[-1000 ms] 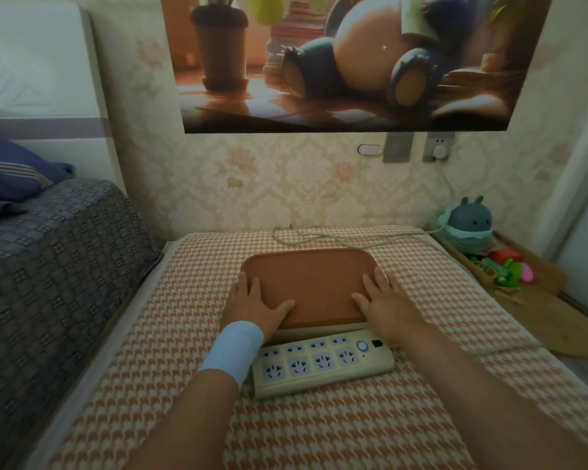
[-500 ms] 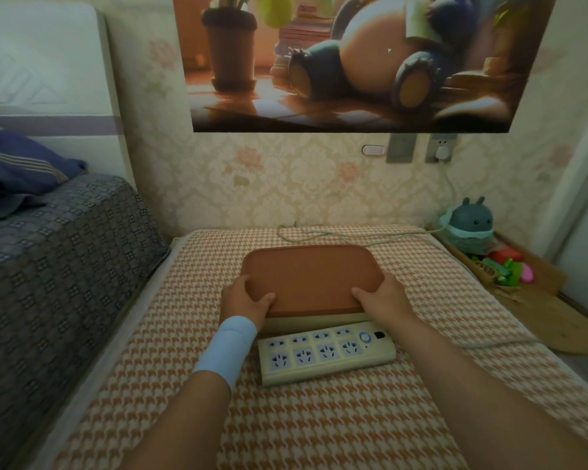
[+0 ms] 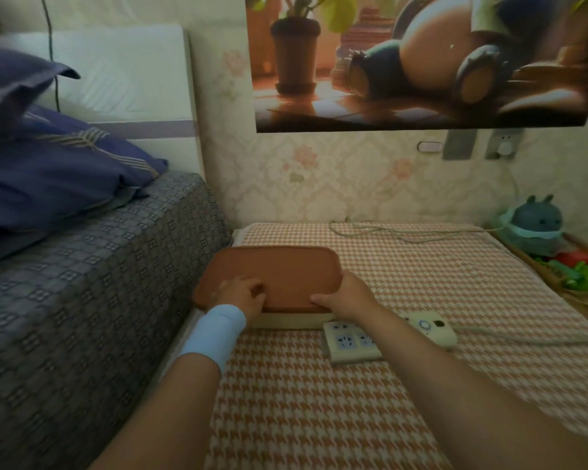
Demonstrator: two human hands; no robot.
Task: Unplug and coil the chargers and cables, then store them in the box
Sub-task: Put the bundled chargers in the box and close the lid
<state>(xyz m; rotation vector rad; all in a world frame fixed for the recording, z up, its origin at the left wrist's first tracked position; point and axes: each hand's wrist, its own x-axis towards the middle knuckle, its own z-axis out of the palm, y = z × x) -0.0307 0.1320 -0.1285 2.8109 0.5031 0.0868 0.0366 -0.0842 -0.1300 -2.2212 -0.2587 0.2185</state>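
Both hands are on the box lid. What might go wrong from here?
1. The box, gripped at its lid by the left hand and right hand, sits near the left edge of the checked cover, beside the bed; lifting the lid may tip it off.
2. The power strip lies under the right forearm and could be dragged.
3. The plug sits in the wall socket; coiling the cord first would strain it.
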